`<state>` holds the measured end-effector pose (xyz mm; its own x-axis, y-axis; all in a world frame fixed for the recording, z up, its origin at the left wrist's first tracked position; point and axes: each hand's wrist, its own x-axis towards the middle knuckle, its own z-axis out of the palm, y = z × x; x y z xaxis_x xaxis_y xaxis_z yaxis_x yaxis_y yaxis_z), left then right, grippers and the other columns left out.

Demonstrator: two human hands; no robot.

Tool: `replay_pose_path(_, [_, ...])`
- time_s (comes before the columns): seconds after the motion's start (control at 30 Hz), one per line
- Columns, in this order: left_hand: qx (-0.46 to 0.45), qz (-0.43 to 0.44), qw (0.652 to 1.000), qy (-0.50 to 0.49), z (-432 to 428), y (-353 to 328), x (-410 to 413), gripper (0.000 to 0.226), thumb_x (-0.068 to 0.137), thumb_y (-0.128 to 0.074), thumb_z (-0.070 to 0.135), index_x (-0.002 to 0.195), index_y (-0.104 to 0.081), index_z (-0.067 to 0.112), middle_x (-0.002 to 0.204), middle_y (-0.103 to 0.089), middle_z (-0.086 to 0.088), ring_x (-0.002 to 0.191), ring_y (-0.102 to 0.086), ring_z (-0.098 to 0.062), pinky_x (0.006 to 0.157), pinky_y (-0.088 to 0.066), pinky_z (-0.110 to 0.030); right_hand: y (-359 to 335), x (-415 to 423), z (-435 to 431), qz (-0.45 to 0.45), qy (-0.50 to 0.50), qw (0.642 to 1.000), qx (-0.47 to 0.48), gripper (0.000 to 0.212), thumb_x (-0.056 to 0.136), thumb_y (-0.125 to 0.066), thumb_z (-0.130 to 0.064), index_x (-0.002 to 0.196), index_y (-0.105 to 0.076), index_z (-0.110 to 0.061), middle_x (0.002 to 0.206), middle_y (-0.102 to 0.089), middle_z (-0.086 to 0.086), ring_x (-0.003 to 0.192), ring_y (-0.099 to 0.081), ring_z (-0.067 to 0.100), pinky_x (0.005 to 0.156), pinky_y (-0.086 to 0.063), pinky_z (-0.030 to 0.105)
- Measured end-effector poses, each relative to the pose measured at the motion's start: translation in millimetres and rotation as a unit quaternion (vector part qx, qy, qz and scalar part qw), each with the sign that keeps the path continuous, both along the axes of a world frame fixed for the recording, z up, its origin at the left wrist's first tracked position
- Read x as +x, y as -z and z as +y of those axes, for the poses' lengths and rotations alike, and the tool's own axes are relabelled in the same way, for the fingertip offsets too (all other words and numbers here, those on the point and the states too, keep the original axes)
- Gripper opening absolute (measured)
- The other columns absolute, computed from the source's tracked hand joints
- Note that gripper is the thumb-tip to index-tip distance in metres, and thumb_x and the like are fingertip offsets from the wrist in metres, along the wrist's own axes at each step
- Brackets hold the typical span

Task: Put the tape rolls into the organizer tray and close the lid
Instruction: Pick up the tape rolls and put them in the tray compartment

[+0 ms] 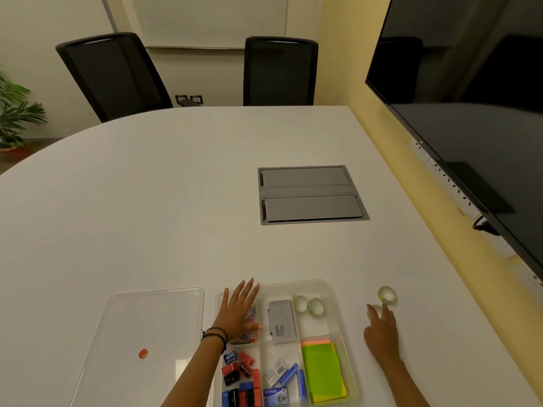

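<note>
A clear organizer tray (329,284) lies at the table's near edge with several compartments. Two clear tape rolls (311,304) sit in its far right compartment. Another tape roll (387,295) stands on the table to the tray's right. My right hand (382,327) reaches toward it, fingertips over a second loose roll (372,309) that is mostly hidden. My left hand (238,311) rests flat on the tray's far left compartment, fingers spread. The clear lid (141,324) with a red knob lies flat to the tray's left.
The tray also holds a grey card box (282,321), green sticky notes (323,371), staple boxes and small red, blue and black sharpeners. A grey cable hatch (311,193) is set into the table farther out. A large screen (470,113) hangs at right; two black chairs stand beyond.
</note>
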<state>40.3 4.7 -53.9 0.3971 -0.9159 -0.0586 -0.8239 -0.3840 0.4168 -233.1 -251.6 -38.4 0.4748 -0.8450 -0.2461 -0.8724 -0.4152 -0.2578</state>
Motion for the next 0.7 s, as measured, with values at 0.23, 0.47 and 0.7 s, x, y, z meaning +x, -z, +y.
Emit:
replay_pose_path(0.23, [-0.004,-0.012,1.0,-0.007,0.0,2.5,0.1,0.094,0.067,-0.027,0.084,0.133,0.029,0.047,0.138,0.04,0.029,0.127,0.035,0.003,0.1,0.006,-0.056,12.1,-7.0,-2.0,-0.035,0.009,0.999,0.008,0.047,0.084,-0.046,0.009,0.127,-0.047,-0.009,0.137,-0.038,0.026,0.12,-0.043,0.043,0.093,-0.047,0.05])
replay_pose_path(0.47, [-0.011,-0.033,0.999,-0.01,0.1,1.3,-1.1,0.092,0.069,-0.023,0.084,0.137,0.024,0.043,0.151,0.022,0.013,0.13,0.032,0.001,0.106,0.009,-0.057,-2.3,-5.4,1.1,-0.018,0.015,1.0,0.008,0.035,0.081,-0.056,-0.001,0.115,-0.053,-0.009,0.11,-0.05,0.02,0.095,-0.054,0.038,0.072,-0.05,0.042])
replay_pose_path(0.7, [0.006,-0.017,1.0,0.0,0.8,-0.6,-2.5,0.093,0.07,-0.022,0.085,0.139,0.022,0.041,0.152,0.02,0.011,0.131,0.03,0.0,0.108,0.019,-0.046,-47.7,30.5,4.9,-0.232,0.105,0.95,0.18,0.027,0.081,-0.065,-0.034,0.095,-0.056,-0.012,0.089,-0.063,0.012,0.078,-0.065,0.029,0.066,-0.055,0.038])
